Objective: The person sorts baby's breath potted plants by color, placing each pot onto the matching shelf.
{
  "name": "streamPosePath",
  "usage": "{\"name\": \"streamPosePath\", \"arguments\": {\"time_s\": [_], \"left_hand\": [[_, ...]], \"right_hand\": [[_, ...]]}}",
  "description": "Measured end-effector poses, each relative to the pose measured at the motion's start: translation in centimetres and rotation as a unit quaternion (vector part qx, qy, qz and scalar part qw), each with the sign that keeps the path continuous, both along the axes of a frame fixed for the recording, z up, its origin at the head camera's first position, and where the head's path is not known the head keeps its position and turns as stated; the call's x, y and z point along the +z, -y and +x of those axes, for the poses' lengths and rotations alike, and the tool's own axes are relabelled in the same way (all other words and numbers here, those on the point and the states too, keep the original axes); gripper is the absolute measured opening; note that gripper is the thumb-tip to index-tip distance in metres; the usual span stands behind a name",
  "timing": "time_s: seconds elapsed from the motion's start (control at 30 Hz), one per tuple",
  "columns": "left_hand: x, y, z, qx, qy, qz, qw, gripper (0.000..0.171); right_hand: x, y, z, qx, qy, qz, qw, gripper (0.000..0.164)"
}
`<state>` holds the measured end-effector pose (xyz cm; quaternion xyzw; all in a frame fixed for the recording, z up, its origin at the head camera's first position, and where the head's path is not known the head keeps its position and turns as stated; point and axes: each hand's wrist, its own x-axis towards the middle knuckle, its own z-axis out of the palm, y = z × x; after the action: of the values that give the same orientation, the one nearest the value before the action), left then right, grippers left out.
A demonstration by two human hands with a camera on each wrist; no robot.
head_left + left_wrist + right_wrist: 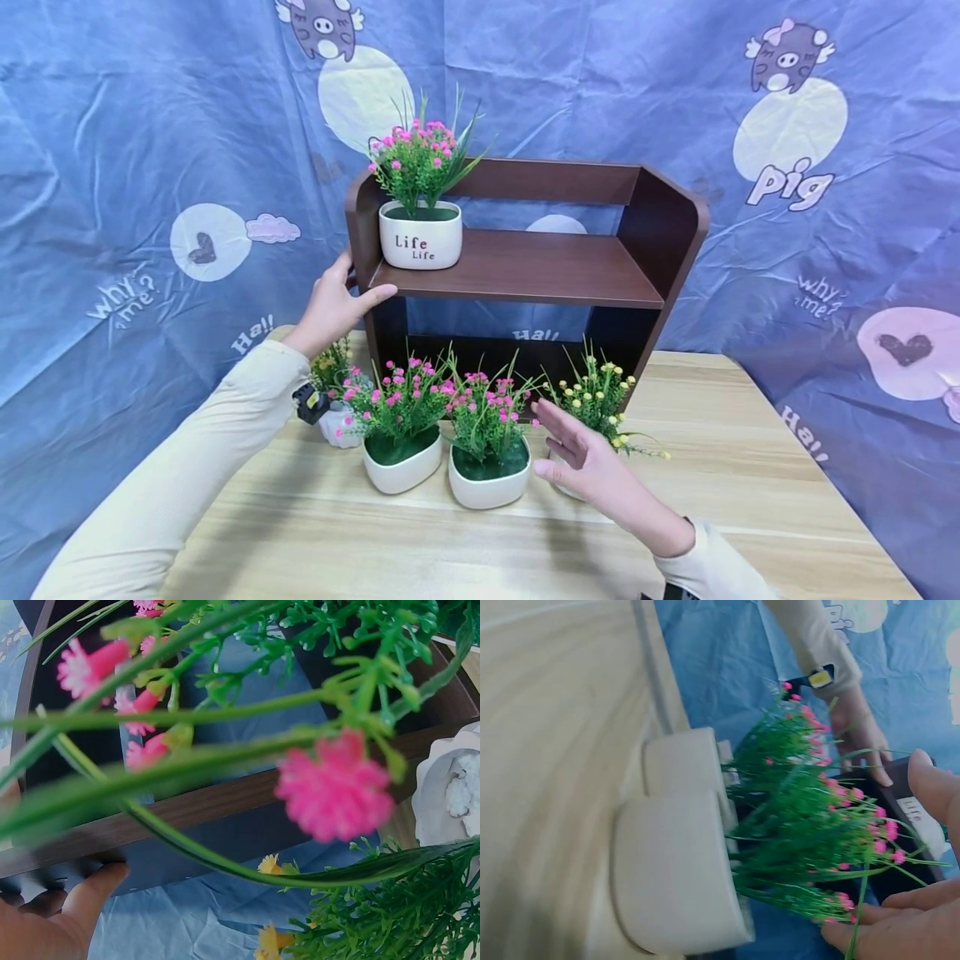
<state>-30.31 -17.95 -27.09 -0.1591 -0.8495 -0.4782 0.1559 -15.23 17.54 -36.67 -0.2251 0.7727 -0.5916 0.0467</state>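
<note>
My left hand grips the left side of a dark brown two-tier shelf, its thumb lying along the front of the upper board. A white oval pot marked "Life" with pink flowers stands on that board's left end. Relaxed and holding nothing, my right hand hovers over the table. Just left of it is a white pot of pink flowers, with a matching pot beside that. Behind my right hand, a yellow-flowered plant is partly covered. In the right wrist view, my fingers are close to pink blossoms.
Left of the shelf, behind my forearm, another yellow-flowered plant stands in a small white pot. The light wooden table carries everything. A blue printed cloth hangs behind and around the table.
</note>
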Motion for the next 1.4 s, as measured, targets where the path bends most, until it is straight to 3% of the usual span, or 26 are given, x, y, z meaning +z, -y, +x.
{"name": "streamPosePath", "arguments": {"time_s": [0.27,0.53,0.87,1.17,1.4], "left_hand": [[0.2,-0.1,0.1,0.009,-0.003,-0.007,0.9999,0.079],[0.3,-0.1,0.2,0.008,-0.007,-0.009,0.9999,0.079],[0.2,-0.1,0.2,0.006,-0.007,-0.006,0.9999,0.079],[0.1,-0.1,0.1,0.007,-0.004,-0.005,1.0000,0.080],[0.1,-0.1,0.1,0.006,-0.012,-0.004,0.9999,0.079]], "right_hand": [[-2.5,1.8,0.4,-0.047,0.040,0.024,0.998,0.086],[-5.0,2.4,-0.4,-0.081,0.076,-0.012,0.994,0.092],[-7.4,2.6,-1.6,-0.074,0.089,-0.015,0.993,0.097],[-8.3,2.9,-2.2,-0.059,0.092,-0.039,0.993,0.100],[-8.6,3.1,-2.4,-0.056,0.071,-0.034,0.995,0.090]]}}
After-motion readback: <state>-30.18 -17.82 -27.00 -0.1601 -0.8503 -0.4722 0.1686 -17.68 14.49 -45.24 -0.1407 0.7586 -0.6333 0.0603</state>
